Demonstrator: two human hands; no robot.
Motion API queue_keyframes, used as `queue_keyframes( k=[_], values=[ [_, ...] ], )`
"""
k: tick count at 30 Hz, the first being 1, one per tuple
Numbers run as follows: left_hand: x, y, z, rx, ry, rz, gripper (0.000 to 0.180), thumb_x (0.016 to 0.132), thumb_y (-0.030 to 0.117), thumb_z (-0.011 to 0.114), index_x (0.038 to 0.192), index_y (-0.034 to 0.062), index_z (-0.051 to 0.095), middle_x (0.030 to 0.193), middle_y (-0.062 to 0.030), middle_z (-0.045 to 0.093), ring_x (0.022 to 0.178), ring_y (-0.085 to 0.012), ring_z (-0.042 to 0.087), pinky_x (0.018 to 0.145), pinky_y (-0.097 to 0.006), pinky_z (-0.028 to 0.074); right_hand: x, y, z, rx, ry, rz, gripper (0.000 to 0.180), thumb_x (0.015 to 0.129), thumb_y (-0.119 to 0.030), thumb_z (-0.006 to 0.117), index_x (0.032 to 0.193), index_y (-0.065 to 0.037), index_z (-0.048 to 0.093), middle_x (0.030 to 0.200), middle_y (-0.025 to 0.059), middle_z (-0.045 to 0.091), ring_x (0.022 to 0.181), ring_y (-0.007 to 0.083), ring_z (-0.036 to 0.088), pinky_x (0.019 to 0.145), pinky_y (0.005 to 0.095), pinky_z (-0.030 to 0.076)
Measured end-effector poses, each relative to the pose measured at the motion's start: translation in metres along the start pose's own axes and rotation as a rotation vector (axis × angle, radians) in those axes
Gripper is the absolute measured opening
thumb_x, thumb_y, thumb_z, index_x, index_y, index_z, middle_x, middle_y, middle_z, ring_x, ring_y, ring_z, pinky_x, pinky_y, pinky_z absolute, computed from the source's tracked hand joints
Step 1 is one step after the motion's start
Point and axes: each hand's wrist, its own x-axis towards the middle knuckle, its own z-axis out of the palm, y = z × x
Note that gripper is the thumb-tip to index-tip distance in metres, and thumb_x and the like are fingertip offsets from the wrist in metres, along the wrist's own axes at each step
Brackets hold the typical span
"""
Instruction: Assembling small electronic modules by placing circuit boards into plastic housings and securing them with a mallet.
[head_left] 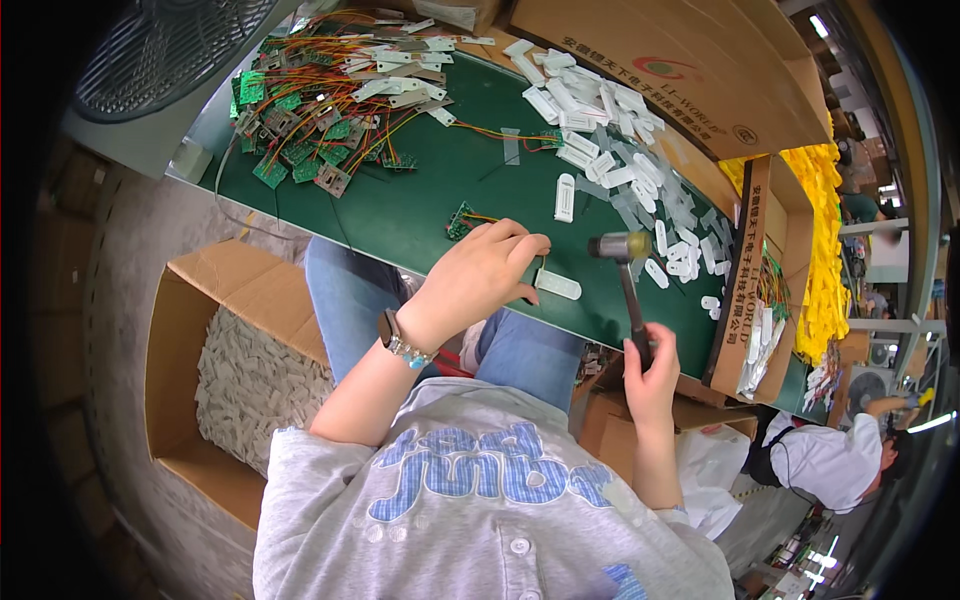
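My right hand [652, 375] is closed round the handle of a small hammer [632, 295]. Its head, with a yellowish face, is raised just right of a white oblong plastic case [560, 285] near the table's front edge. The thumb and fingers of my left hand [480, 268] close on the left end of that case, and what lies under the fingers is hidden. Beside the left knuckles rests a small green circuit board [460, 221], its red and yellow wires running under the hand. A lone white case [564, 198] lies farther back.
Wired circuit boards [310, 140] heap up at the back left of the green table [470, 160]. White cases [590, 110] and clear strips pile at the right, near cardboard boxes [680, 70]. A carton [180, 350] of pale parts stands lower left; a fan [160, 50] is top left.
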Motion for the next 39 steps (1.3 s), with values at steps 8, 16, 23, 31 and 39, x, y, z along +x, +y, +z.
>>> queue_keyframes(
  k=[8, 16, 23, 31, 39],
  values=[
    [0.001, 0.003, -0.001, 0.002, -0.049, -0.022, 0.051, 0.071, 0.02, 0.082, 0.115, 0.005, 0.062, 0.112, -0.0096, 0.064, 0.109, -0.0308, 0.059, 0.095, -0.04, 0.049, 0.043, -0.013, 0.002, -0.454, 0.088, -0.339, 0.033, 0.083, -0.008, 0.069, 0.114, -0.001, 0.063, 0.109, 0.0135, 0.065, 0.105, 0.0343, 0.059, 0.087, 0.046, 0.049],
    [-0.006, -0.008, 0.003, 0.015, 0.288, 0.066, 0.047, 0.084, 0.015, 0.073, 0.124, 0.0028, 0.052, 0.133, -0.0158, 0.058, 0.124, -0.0379, 0.05, 0.106, -0.049, 0.039, 0.071, -0.044, 0.081, -0.156, -0.031, -0.649, 0.032, 0.083, -0.007, 0.065, 0.115, -0.007, 0.07, 0.111, 0.0094, 0.063, 0.1, 0.0281, 0.059, 0.086, 0.0384, 0.05],
    [-0.021, -0.018, 0.009, 0.065, 0.42, 0.08, 0.045, 0.078, 0.0, 0.07, 0.121, 0.0046, 0.054, 0.133, -0.015, 0.056, 0.124, -0.0398, 0.05, 0.105, -0.05, 0.04, 0.123, -0.06, -0.017, -0.357, 0.515, -0.624, 0.023, 0.094, -0.016, 0.065, 0.116, -0.011, 0.07, 0.102, 0.0088, 0.063, 0.1, 0.0267, 0.055, 0.086, 0.0391, 0.046],
    [0.003, 0.001, 0.013, 0.106, 0.287, -0.005, 0.015, 0.081, -0.005, 0.067, 0.096, 0.0004, 0.065, 0.109, -0.0119, 0.064, 0.111, -0.0336, 0.059, 0.092, -0.043, 0.05, 0.071, 0.098, -0.148, -0.911, 0.891, 0.043, 0.035, 0.09, -0.002, 0.062, 0.124, -0.01, 0.068, 0.114, 0.0145, 0.062, 0.105, 0.0344, 0.058, 0.091, 0.0451, 0.046],
    [0.004, 0.001, 0.014, 0.218, 0.253, -0.024, 0.022, 0.082, -0.004, 0.066, 0.103, 0.0014, 0.064, 0.111, -0.011, 0.063, 0.113, -0.0316, 0.059, 0.093, -0.041, 0.051, 0.115, 0.029, -0.072, -0.606, 0.417, -0.287, 0.024, 0.085, -0.006, 0.066, 0.109, -0.008, 0.072, 0.109, 0.0093, 0.066, 0.106, 0.0304, 0.06, 0.091, 0.0436, 0.047]
  ],
)
